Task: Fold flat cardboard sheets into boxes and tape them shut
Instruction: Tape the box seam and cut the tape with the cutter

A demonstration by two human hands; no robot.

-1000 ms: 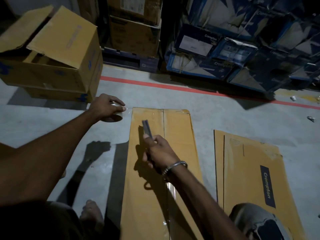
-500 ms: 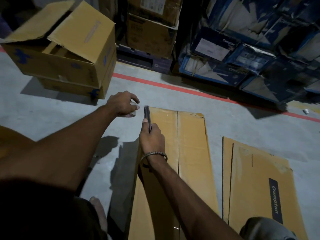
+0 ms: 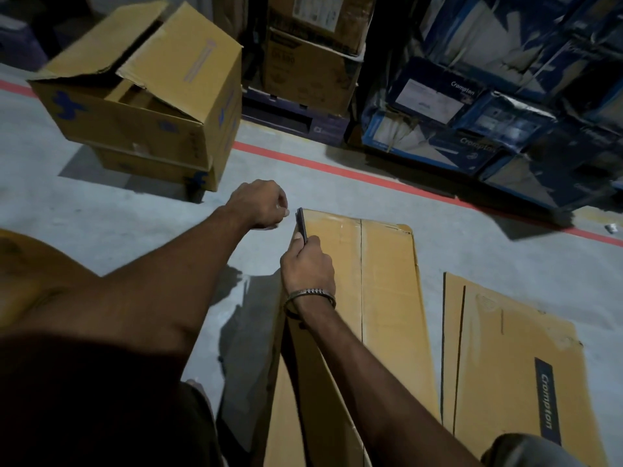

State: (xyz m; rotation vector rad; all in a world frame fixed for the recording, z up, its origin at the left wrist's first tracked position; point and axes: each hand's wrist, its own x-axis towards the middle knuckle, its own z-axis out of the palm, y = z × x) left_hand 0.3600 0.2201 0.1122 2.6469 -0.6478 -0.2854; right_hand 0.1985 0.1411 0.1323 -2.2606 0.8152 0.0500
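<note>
Hands working at far corner of flat cardboard sheet (image 3: 384, 298) on floor.
Right hand (image 3: 308, 264) gripping dark cutter (image 3: 301, 224); left hand (image 3: 259, 203) pinching something small, unclear what.

Single head-worn wide-angle view, aimed forward and down from above the floor (image 3: 101, 210). Both forearms are seen close up; stacked cartons (image 3: 472, 106) are framed farther back. No second view is given.
</note>
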